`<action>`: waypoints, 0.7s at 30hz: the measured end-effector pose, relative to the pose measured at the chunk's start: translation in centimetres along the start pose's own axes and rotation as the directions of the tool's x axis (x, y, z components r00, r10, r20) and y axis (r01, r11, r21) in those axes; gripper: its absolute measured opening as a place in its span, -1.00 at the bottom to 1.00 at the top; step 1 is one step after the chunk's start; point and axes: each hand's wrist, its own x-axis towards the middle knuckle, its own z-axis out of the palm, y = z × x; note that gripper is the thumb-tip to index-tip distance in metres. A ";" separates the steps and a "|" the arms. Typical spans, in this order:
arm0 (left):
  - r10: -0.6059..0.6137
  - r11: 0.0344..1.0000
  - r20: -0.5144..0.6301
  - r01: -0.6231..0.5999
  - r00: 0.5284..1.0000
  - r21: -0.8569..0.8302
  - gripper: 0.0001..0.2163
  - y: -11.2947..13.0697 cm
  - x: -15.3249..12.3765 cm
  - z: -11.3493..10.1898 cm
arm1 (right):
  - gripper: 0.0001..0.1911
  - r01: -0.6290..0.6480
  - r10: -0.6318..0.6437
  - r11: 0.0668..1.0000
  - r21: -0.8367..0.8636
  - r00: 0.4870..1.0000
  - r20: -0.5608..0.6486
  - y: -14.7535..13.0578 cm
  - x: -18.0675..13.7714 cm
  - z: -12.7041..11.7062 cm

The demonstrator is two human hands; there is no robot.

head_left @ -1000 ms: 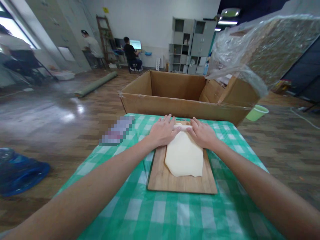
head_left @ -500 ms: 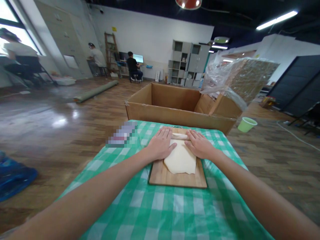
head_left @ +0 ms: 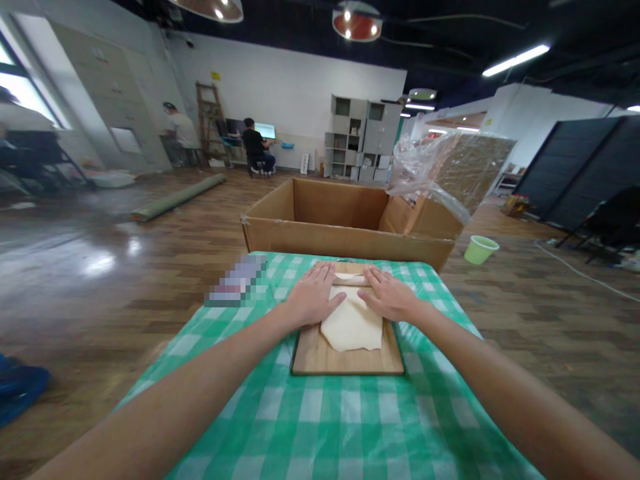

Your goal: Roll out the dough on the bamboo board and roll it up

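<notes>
Dough (head_left: 353,328) lies between left hand (head_left: 314,297) and right hand (head_left: 391,295), each grip spread flat over rolling pin (head_left: 351,281)

The left hand (head_left: 313,298) and right hand (head_left: 390,295) lie flat over a pale wooden rolling pin (head_left: 350,281), toward the far side of a thin cream dough sheet (head_left: 353,325) on a rectangular brown wooden board (head_left: 346,364); an open brown cardboard box (head_left: 325,235) stands beyond.

Green-white checked tablecloth (head_left: 345,427); wooden board (head_left: 350,363) on it, pixelated object (head_left: 235,281) far left.
</notes>
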 end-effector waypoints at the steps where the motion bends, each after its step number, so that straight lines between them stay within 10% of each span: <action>1: -0.011 1.000 0.005 0.011 1.000 -0.007 -0.28 -0.3 0.8 0.0 | -0.15 -0.004 0.004 1.000 -0.001 1.000 0.004 0.3 0.6 0.1; 14: -0.026 0.894 0.323 0.166 0.946 -0.416 -0.53 -4.6 9.8 -0.6 | -0.20 0.011 -0.011 1.000 0.011 0.999 -0.050 1.3 1.9 2.0; 21: -0.005 0.959 0.288 0.087 0.958 -0.271 -0.59 -4.7 12.3 0.7 | -0.21 0.031 -0.032 0.999 -0.005 0.998 -0.060 1.0 1.7 1.7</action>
